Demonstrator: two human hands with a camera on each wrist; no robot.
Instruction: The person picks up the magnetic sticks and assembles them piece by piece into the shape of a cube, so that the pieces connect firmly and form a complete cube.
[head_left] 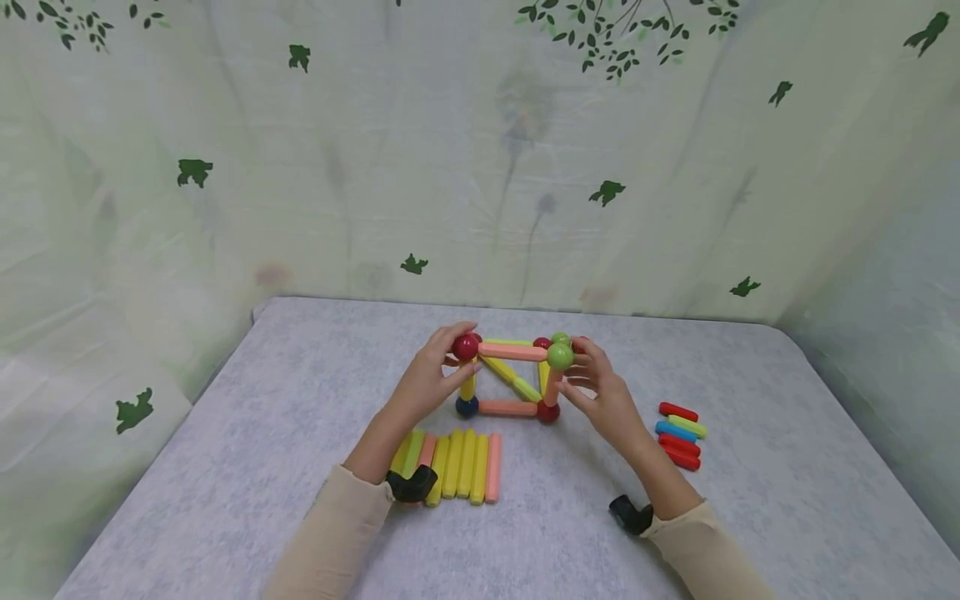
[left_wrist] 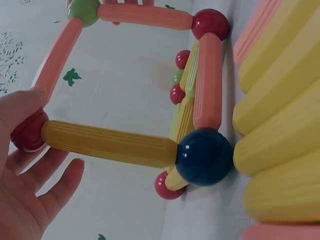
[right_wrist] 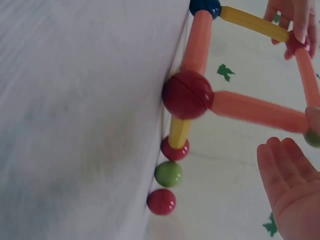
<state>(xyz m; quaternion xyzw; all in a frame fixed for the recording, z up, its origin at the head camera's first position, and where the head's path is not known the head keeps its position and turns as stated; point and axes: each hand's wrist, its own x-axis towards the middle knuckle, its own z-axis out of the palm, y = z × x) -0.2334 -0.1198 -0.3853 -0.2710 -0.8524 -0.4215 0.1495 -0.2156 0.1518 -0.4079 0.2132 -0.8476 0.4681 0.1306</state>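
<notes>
A square frame of ribbed sticks and balls stands upright on the table between my hands. My left hand (head_left: 432,368) holds its upper left red ball (left_wrist: 29,131), thumb and fingers around it. At the upper right, my right hand (head_left: 602,392) grips the green ball (head_left: 559,357); in the right wrist view that ball is partly cut off. A pink stick (head_left: 512,352) joins these two balls. A yellow stick (left_wrist: 112,143) runs down to a blue ball (head_left: 467,407), and another pink stick (head_left: 507,407) links that to the lower red ball (right_wrist: 188,95).
Behind the frame are more yellow sticks (head_left: 510,377) and balls, including a loose-looking green ball (right_wrist: 168,173). Several long yellow sticks (head_left: 467,467) lie in a row near my left wrist. Short red, blue and green sticks (head_left: 678,427) lie at the right. A printed cloth (head_left: 465,167) hangs behind the table (head_left: 570,533).
</notes>
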